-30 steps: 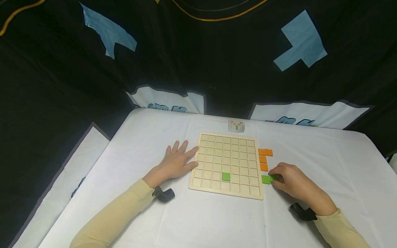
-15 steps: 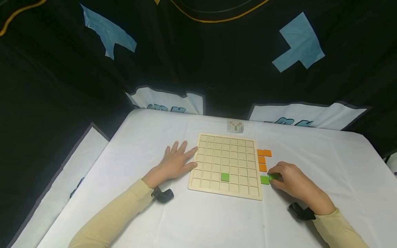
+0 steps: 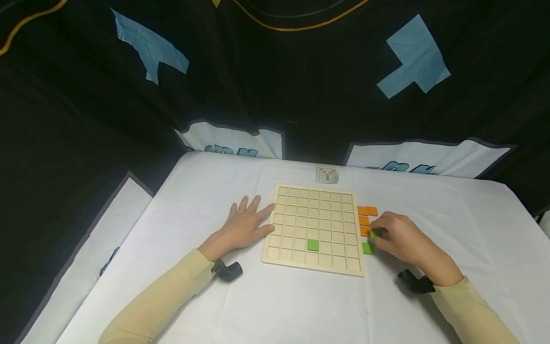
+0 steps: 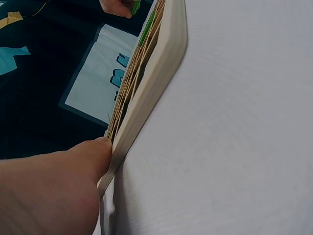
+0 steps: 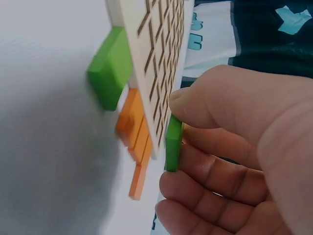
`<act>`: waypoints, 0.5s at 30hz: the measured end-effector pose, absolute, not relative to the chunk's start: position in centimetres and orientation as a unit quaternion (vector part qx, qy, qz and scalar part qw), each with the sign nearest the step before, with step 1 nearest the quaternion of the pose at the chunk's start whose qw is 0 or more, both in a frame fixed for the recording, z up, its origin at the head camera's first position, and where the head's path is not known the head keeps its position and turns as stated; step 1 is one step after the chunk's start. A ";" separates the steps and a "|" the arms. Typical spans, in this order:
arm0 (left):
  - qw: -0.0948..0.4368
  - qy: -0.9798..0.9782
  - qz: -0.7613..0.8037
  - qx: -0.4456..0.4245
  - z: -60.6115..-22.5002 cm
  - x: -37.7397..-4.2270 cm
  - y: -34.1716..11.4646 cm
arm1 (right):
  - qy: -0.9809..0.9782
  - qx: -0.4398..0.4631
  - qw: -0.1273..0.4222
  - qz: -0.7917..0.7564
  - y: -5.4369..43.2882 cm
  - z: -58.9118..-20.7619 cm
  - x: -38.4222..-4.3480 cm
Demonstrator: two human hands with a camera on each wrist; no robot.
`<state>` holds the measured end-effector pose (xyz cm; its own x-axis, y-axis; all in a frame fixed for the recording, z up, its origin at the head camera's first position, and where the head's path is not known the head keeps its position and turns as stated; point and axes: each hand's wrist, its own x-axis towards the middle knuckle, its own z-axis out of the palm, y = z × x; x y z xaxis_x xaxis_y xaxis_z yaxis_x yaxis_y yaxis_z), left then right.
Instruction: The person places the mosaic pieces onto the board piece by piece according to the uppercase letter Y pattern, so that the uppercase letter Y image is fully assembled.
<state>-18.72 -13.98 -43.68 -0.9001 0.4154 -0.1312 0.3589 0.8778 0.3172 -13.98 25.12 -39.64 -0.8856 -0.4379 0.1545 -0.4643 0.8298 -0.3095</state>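
Note:
A wooden grid board [image 3: 313, 273] lies on the white table, one green square tile [image 3: 313, 245] sitting in a cell of its lower part. My left hand [image 3: 242, 227] is spread flat on the cloth, thumb and index fingertip touching the board's left edge. Between thumb and fingers, my right hand [image 3: 397, 237] pinches another green tile [image 5: 173, 142], raised beside the board's right edge. Below that hand, a third green tile [image 3: 367, 248] lies against the board. Several orange tiles [image 3: 364, 220] lie along the same edge, farther up.
Behind the board lies a small card [image 3: 327, 174] printed with a coloured grid pattern. The white tablecloth [image 3: 275, 306] has light creases. A black curtain [image 3: 313, 95] with blue tape pieces hangs past the table's far edge.
My right hand has lifted the pinched green tile off the cloth and moved it slightly up and left, near the orange tiles. The left hand stays put.

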 end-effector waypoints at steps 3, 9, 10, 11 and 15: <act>0.100 0.965 0.138 0.200 -43.8 -18.7 -14.0 | -0.953 0.246 0.046 0.174 24.7 -39.5 -14.2; 0.105 0.965 0.138 0.195 -43.6 -18.8 -13.9 | -0.946 0.266 0.046 0.181 23.7 -39.3 -14.8; 0.106 0.965 0.140 0.194 -43.6 -18.7 -13.9 | -0.944 0.271 0.046 0.180 23.5 -39.2 -14.9; 0.104 0.965 0.141 0.195 -43.5 -18.7 -13.9 | -0.943 0.275 0.047 0.179 23.3 -39.2 -15.0; 0.101 0.964 0.142 0.199 -43.5 -18.6 -14.0 | -0.939 0.291 0.048 0.178 22.3 -39.0 -15.3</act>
<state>-18.65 -13.98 -43.48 -0.9003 0.4125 -0.1386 0.3552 0.8807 0.3135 -15.30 22.27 -39.03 -0.8260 -0.5293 0.1936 -0.5635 0.7674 -0.3059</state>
